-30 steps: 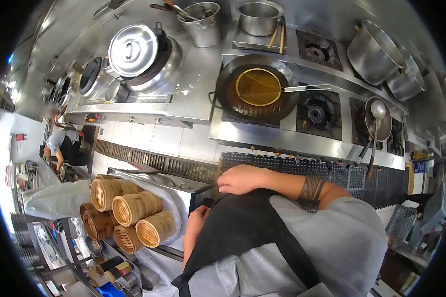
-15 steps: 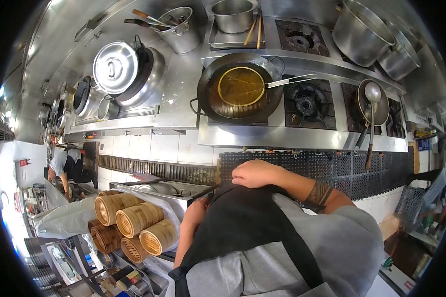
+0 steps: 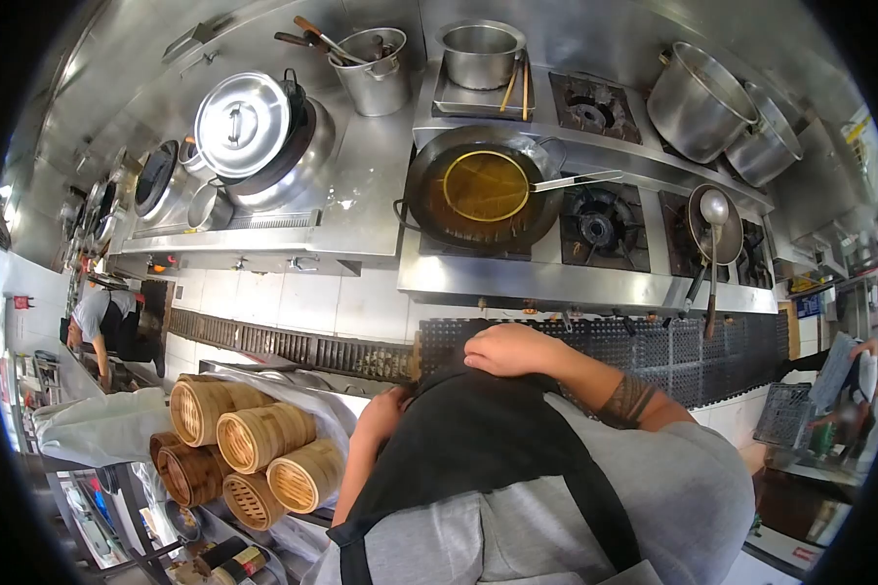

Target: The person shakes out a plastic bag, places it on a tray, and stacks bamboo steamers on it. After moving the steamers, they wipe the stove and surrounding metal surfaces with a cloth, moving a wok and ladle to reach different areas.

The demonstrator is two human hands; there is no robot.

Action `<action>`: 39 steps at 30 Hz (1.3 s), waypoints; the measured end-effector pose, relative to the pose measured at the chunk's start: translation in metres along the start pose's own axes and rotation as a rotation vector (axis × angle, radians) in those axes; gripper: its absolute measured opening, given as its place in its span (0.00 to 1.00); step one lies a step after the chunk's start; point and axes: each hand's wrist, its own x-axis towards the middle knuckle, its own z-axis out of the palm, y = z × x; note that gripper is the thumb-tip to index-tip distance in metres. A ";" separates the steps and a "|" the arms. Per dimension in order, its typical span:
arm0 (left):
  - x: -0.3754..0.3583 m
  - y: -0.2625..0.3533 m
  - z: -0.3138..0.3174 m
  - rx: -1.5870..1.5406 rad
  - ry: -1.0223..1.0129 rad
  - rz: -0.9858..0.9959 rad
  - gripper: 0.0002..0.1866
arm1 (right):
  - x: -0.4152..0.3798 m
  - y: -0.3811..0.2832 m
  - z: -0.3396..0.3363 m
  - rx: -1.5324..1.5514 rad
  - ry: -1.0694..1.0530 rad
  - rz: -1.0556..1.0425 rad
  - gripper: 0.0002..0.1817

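My right hand [image 3: 507, 349] lies on the top edge of the black apron [image 3: 478, 458] that I wear over a grey shirt, fingers curled over the cloth. A dark band pattern shows on that forearm. My left hand [image 3: 380, 408] is at the apron's left edge, fingers closed on the fabric. Straight ahead stands a steel range with a dark wok [image 3: 483, 190] of oil that holds a round wire skimmer [image 3: 486, 185].
Several bamboo steamer baskets [image 3: 254, 439] are stacked at the left on a plastic-covered cart. A lidded pot [image 3: 244, 122], steel pots [image 3: 698, 102], a ladle [image 3: 712, 219] and a utensil bucket [image 3: 376, 68] sit on the range. Black floor mats [image 3: 654, 346] lie below. Another person [image 3: 98, 322] works far left.
The view has shifted slightly. My left hand has risen a little along the apron's edge. My right hand stays on the apron's top.
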 end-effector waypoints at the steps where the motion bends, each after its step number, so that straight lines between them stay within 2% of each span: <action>1: -0.005 -0.011 0.001 0.023 -0.015 -0.009 0.19 | 0.004 -0.009 0.003 -0.003 -0.009 0.006 0.19; 7: -0.023 -0.057 0.014 -0.031 -0.066 -0.004 0.20 | 0.023 -0.053 0.024 0.002 0.021 0.000 0.17; 12: -0.006 -0.082 0.038 -0.049 -0.152 0.093 0.21 | 0.000 -0.074 0.045 0.043 0.031 0.191 0.17; 14: 0.003 -0.087 0.047 -0.070 -0.155 0.196 0.21 | -0.012 -0.075 0.055 0.041 0.050 0.265 0.17; 17: 0.014 -0.089 0.056 -0.014 -0.232 0.225 0.20 | -0.031 -0.080 0.068 0.077 0.098 0.382 0.17; 22: 0.025 -0.094 0.064 -0.011 -0.255 0.278 0.20 | -0.049 -0.078 0.091 0.195 0.146 0.438 0.18; 27: 0.019 -0.081 0.052 0.019 -0.293 0.295 0.20 | -0.055 -0.060 0.098 0.199 0.161 0.481 0.19; 31: 0.017 -0.067 0.048 0.068 -0.240 0.219 0.21 | -0.065 -0.036 0.094 0.180 0.148 0.488 0.20; 33: 0.019 -0.058 0.052 0.102 -0.199 0.177 0.21 | -0.075 -0.023 0.086 0.170 0.141 0.426 0.21; 37: 0.010 -0.008 0.059 0.177 -0.173 0.096 0.21 | -0.104 0.011 0.071 0.125 0.138 0.401 0.20; 39: 0.008 0.017 0.070 0.081 -0.144 0.129 0.18 | -0.125 0.024 0.062 0.117 0.238 0.339 0.18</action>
